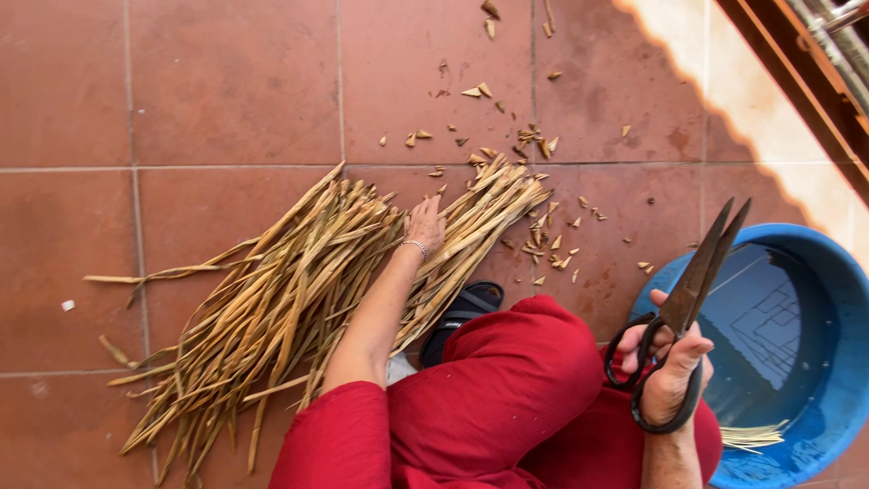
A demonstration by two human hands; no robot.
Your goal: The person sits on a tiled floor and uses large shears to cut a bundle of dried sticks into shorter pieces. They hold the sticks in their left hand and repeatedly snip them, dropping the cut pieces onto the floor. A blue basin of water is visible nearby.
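Left hand (pixel 425 226): laid flat, fingers loose, on the heap of dried reed strips (pixel 299 290); gripping nothing.
Right hand (pixel 670 371): clenched through the loops of the large dark scissors (pixel 688 303), blades closed, tips raised over the blue tub (pixel 828 272).
Reed strips: fanned across the red floor tiles (pixel 226 91), just left of the red-clad knee.
Slip risk: scissors above water, likely to drop in if the grip loosens.
Cut risk: long points close to the knee.
Scatter risk: loose offcuts (pixel 543 244) underfoot, heap likely to slide if pushed.

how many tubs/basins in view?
1: a blue basin of water at the right edge, beside the right hand holding scissors. Partly cropped; none elsewhere.
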